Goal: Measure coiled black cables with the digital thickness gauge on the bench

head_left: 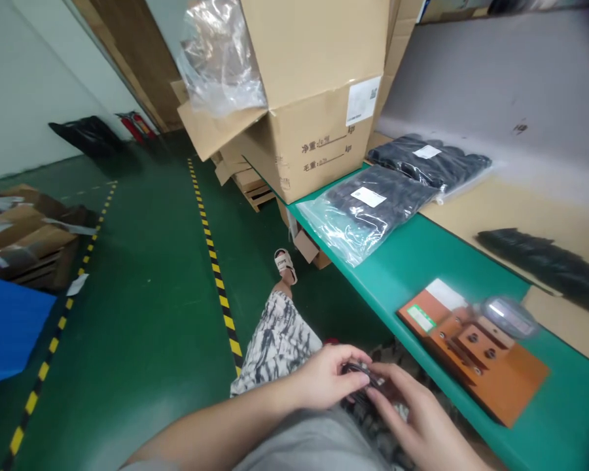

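Over my lap, my left hand (330, 375) and my right hand (413, 407) meet around a small bundle of thin black loops (357, 381), perhaps rings or coiled cord; blur hides its exact kind. The left thumb and forefinger pinch it from one side. From the other side, the right thumb and fingertips close on it. To the right, on the green-topped table (564, 405), stands an orange metal fixture (508, 386) with a round digital gauge (509, 318).
Clear bags of black parts (377, 199) (429, 160) lie beyond the fixture, beside a large open carton (324, 150). A dark bundle (544, 261) rests at the right. Yellow-black tape (216, 261) marks the green floor. Cartons (24, 242) and a blue surface (14, 324) are at left.
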`<state>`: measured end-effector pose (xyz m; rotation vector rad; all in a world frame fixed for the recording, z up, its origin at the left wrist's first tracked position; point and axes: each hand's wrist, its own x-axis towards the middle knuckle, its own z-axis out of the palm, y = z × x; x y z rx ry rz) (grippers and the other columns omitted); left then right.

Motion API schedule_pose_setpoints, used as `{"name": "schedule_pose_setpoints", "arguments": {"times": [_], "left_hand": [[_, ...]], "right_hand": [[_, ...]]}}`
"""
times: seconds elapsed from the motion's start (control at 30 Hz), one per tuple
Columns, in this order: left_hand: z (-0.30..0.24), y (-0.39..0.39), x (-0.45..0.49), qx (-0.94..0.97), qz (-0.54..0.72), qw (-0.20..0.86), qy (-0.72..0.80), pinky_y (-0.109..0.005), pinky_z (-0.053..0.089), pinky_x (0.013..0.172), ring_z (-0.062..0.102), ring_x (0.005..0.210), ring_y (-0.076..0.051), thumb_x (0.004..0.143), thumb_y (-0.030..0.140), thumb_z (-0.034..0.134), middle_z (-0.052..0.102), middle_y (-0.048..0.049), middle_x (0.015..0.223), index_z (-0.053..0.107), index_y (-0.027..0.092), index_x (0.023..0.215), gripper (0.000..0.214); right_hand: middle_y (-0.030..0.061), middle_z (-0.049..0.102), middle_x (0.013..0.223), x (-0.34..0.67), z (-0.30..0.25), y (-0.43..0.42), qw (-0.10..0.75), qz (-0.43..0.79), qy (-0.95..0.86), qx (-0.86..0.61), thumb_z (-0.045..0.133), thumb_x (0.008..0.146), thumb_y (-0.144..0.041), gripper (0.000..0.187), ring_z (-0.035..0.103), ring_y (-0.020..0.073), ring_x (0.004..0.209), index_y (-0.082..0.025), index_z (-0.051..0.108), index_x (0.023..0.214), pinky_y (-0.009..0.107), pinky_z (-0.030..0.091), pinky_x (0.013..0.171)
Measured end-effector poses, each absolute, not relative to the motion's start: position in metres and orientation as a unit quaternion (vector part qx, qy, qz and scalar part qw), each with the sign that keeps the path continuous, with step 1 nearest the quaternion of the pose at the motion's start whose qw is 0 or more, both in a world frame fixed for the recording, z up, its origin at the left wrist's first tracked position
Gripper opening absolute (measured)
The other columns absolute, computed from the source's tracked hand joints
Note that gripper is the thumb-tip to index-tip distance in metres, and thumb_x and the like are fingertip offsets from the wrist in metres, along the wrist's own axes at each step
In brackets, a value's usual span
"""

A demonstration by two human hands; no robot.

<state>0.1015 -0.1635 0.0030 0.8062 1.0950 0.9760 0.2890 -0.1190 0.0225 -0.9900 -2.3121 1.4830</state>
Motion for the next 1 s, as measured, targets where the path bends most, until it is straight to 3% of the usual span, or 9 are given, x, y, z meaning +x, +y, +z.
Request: {"name": "schedule_pose_setpoints", "arguments": {"times": [0.17,0.33,0.5,0.67,0.9,1.0], "left_hand": [[0.011,-0.151,0.096,0.251,0.475,0.676,0.504,-0.028,0.056,0.061,0.065,0.086,-0.023,0.074,0.051,0.073,0.065,-0.0089,0.085,0.063,0.009,0.106,0.053],[0.017,-0.149,0.097,0.232,0.451,0.72,0.473,-0.028,0.059,0.062,0.063,0.091,-0.022,0.074,0.046,0.074,0.063,-0.0084,0.092,0.059,0.012,0.099,0.045],[0.017,-0.147,0.101,0.336,0.393,0.699,0.494,-0.022,0.052,0.054,0.06,0.084,-0.018,0.081,0.041,0.066,0.061,-0.0074,0.096,0.058,0.014,0.103,0.036],[0.018,-0.146,0.098,0.441,0.363,0.645,0.508,-0.025,0.05,0.074,0.059,0.084,-0.016,0.09,0.033,0.055,0.065,-0.0065,0.094,0.065,0.013,0.1,0.024],[0.007,-0.149,0.099,0.405,0.345,0.636,0.559,-0.023,0.05,0.053,0.06,0.067,-0.015,0.088,0.034,0.053,0.065,-0.0074,0.097,0.066,0.015,0.106,0.029],[0.001,-0.146,0.1,0.444,0.349,0.585,0.582,-0.026,0.055,0.068,0.066,0.08,-0.018,0.084,0.018,0.051,0.068,-0.0078,0.104,0.07,0.017,0.105,0.028]], "right_hand": [[0.0126,0.059,0.117,0.288,0.024,-0.115,0.154,0.582,-0.699,-0.386,0.049,0.097,-0.043,0.043,0.062,0.0217,0.103,-0.019,0.041,0.131,0.037,0.054,0.093],[0.0089,0.063,0.106,0.287,0.028,-0.112,0.182,0.605,-0.661,-0.404,0.053,0.095,-0.043,0.035,0.063,0.0196,0.093,-0.018,0.051,0.119,0.031,0.055,0.083],[0.0072,0.062,0.101,0.288,0.028,-0.11,0.19,0.574,-0.683,-0.41,0.051,0.096,-0.042,0.032,0.062,0.0186,0.087,-0.019,0.052,0.117,0.03,0.053,0.078],[0.0076,0.06,0.106,0.289,0.025,-0.109,0.194,0.54,-0.707,-0.412,0.051,0.097,-0.038,0.028,0.062,0.0182,0.091,-0.02,0.051,0.119,0.031,0.053,0.082],[0.009,0.051,0.115,0.289,0.027,-0.111,0.217,0.474,-0.778,-0.351,0.048,0.098,-0.024,0.023,0.059,0.0168,0.092,-0.024,0.048,0.121,0.03,0.053,0.08],[0.0106,0.05,0.115,0.289,0.028,-0.114,0.229,0.455,-0.804,-0.306,0.046,0.097,-0.017,0.027,0.059,0.0179,0.095,-0.023,0.046,0.124,0.031,0.054,0.082]]}}
